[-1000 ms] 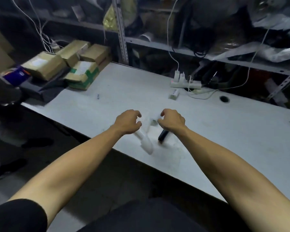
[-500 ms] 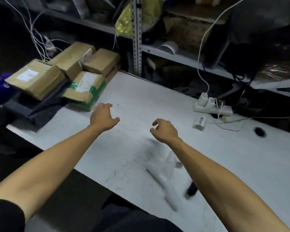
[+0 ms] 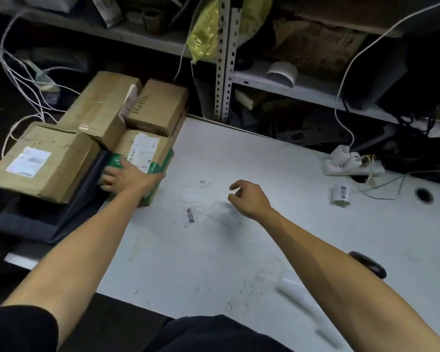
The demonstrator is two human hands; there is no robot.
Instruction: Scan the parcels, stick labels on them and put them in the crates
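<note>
- At the left end of the white table (image 3: 239,161), four cardboard parcels sit bunched together; none looks scanned or freshly labelled, and no crate is in view, so by my judgement the task is barely started.
- Nearest of them is the green-taped parcel (image 3: 148,153), lying at the table's left edge, touching the "Hello" box (image 3: 160,107) behind it.
- Left hand (image 3: 127,177) lies over the near-left corner of that parcel, fingers spread down its side and thumb along the near face, taking hold rather than lifting it.
- Right hand (image 3: 249,198) hovers above the bare tabletop, fingers loosely curled, holding nothing.
- Loose printed label (image 3: 190,215) lies flat between the hands; a label roll (image 3: 341,195) stands farther right.
</note>
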